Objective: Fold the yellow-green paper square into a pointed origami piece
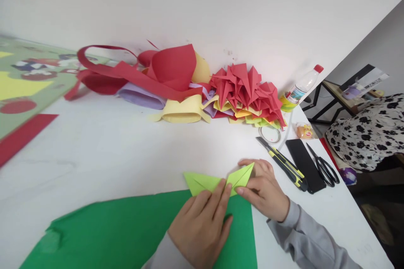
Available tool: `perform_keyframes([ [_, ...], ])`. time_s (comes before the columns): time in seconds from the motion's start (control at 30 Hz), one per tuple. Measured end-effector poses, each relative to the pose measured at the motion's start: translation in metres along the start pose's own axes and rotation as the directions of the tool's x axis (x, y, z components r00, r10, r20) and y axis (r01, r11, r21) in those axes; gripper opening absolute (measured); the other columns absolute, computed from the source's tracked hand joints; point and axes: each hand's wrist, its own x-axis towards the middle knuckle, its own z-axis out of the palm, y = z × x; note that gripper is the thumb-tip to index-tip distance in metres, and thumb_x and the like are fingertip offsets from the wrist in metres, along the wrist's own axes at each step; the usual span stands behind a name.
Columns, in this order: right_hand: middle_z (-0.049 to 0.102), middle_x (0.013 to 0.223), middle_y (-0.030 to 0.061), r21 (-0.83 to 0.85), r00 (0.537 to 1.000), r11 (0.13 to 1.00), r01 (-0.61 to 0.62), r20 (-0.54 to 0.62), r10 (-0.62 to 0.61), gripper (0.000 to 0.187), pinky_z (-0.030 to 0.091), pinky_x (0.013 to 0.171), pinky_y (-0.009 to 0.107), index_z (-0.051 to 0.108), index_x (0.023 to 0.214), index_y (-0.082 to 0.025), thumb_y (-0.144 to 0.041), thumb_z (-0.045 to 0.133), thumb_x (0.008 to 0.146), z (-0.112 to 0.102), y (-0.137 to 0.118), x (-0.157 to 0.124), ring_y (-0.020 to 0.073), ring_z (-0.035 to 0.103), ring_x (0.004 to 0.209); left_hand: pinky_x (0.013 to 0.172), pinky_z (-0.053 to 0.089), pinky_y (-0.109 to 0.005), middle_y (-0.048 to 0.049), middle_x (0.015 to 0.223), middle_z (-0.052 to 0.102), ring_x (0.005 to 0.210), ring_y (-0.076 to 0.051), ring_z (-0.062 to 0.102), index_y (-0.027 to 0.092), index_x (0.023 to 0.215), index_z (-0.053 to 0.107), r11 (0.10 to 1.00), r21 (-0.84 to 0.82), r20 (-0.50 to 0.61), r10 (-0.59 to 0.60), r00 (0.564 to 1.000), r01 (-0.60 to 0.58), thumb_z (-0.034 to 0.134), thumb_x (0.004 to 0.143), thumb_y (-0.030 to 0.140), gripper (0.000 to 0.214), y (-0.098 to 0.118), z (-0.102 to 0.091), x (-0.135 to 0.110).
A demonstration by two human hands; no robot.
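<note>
A light green folded paper piece [202,181] lies on the white table [110,151], partly over a big dark green sheet [126,231]. My left hand [202,225] rests on it with fingers stretched flat, pressing its middle. My right hand [263,189] is at the piece's right flap [241,175], with thumb and fingers pinching that pointed flap up from the table.
A heap of red, yellow and purple paper [176,84] and folded red shapes [246,88] lies along the wall. To the right are a utility knife [282,164], black case [304,164], scissors [325,168], tape ring [270,133] and bottle [303,86]. The table edge runs on the right.
</note>
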Motion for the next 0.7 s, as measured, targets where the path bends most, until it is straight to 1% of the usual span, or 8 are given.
perform_keyframes([
  [0.13,0.059,0.122,0.0062,-0.056,1.000,0.998,0.015,0.024,-0.014,0.036,0.027,0.104,0.048,0.075,0.079,-0.026,-0.045,0.050,0.098,0.001,0.001,-0.002,0.0245,0.046,0.125,0.077,0.050,-0.041,-0.0154,0.125,0.067,0.092,-0.027,0.061,0.008,0.122,0.063,0.999,-0.047,-0.017,-0.022,1.000,0.021,0.043,0.093,0.019,0.037,0.001,0.000,0.001],
  [0.23,0.056,0.130,0.0066,-0.155,0.995,0.983,0.097,0.050,-0.091,0.036,0.027,0.104,0.049,0.074,0.100,-0.031,-0.058,0.050,0.094,0.003,0.006,-0.004,0.0267,0.045,0.125,0.078,0.051,-0.041,-0.0151,0.129,0.065,0.091,-0.026,0.059,0.007,0.122,0.063,0.997,-0.072,-0.010,-0.024,1.000,0.023,0.043,0.093,0.018,0.037,0.002,0.001,0.000],
  [0.3,0.054,0.134,0.0080,-0.252,0.986,0.953,0.167,0.064,-0.155,0.047,0.029,0.102,0.049,0.071,0.110,-0.032,-0.068,0.049,0.089,0.003,0.012,-0.002,0.0289,0.045,0.122,0.077,0.051,-0.041,-0.0152,0.132,0.063,0.088,-0.026,0.058,0.007,0.124,0.062,0.997,-0.076,0.007,-0.024,1.000,0.025,0.046,0.091,0.018,0.038,0.002,0.001,0.000],
  [0.4,0.054,0.134,0.0101,-0.336,0.959,0.898,0.283,0.100,-0.265,0.062,0.033,0.098,0.048,0.070,0.113,-0.030,-0.078,0.043,0.083,0.002,0.021,0.004,0.0297,0.047,0.114,0.076,0.052,-0.041,-0.0169,0.133,0.062,0.086,-0.026,0.056,0.006,0.125,0.061,0.995,-0.098,0.030,-0.026,0.999,0.029,0.049,0.091,0.018,0.038,0.001,0.000,-0.001],
  [0.47,0.056,0.130,0.0109,-0.325,0.933,0.875,0.359,0.108,-0.343,0.064,0.033,0.098,0.049,0.068,0.113,-0.029,-0.078,0.042,0.083,0.001,0.024,0.009,0.0286,0.048,0.111,0.076,0.053,-0.041,-0.0183,0.132,0.062,0.088,-0.026,0.055,0.004,0.126,0.059,0.991,-0.129,0.033,-0.018,0.999,0.022,0.049,0.091,0.018,0.039,-0.003,-0.001,-0.001],
  [0.57,0.058,0.125,0.0110,-0.267,0.900,0.862,0.430,0.057,-0.432,0.058,0.030,0.103,0.049,0.068,0.111,-0.025,-0.073,0.045,0.087,0.003,0.021,0.010,0.0276,0.048,0.114,0.080,0.054,-0.041,-0.0177,0.130,0.062,0.094,-0.027,0.055,0.004,0.128,0.055,0.973,-0.230,0.041,0.031,0.999,-0.021,0.051,0.090,0.018,0.042,-0.014,-0.004,0.000],
  [0.63,0.061,0.119,0.0103,-0.237,0.890,0.862,0.447,0.027,-0.454,0.052,0.029,0.106,0.049,0.068,0.108,-0.023,-0.068,0.048,0.090,0.004,0.015,0.005,0.0266,0.049,0.114,0.084,0.054,-0.040,-0.0158,0.127,0.064,0.096,-0.027,0.056,0.006,0.130,0.053,0.944,-0.325,0.050,0.083,0.995,-0.063,0.051,0.087,0.017,0.044,-0.023,-0.006,0.001],
  [0.7,0.063,0.116,0.0103,-0.219,0.891,0.867,0.448,0.028,-0.454,0.049,0.029,0.108,0.049,0.066,0.110,-0.021,-0.063,0.047,0.093,0.003,0.010,0.000,0.0252,0.051,0.112,0.085,0.055,-0.039,-0.0142,0.124,0.066,0.095,-0.025,0.058,0.009,0.131,0.052,0.906,-0.413,0.056,0.127,0.990,-0.093,0.049,0.084,0.013,0.047,-0.031,-0.009,0.002],
])
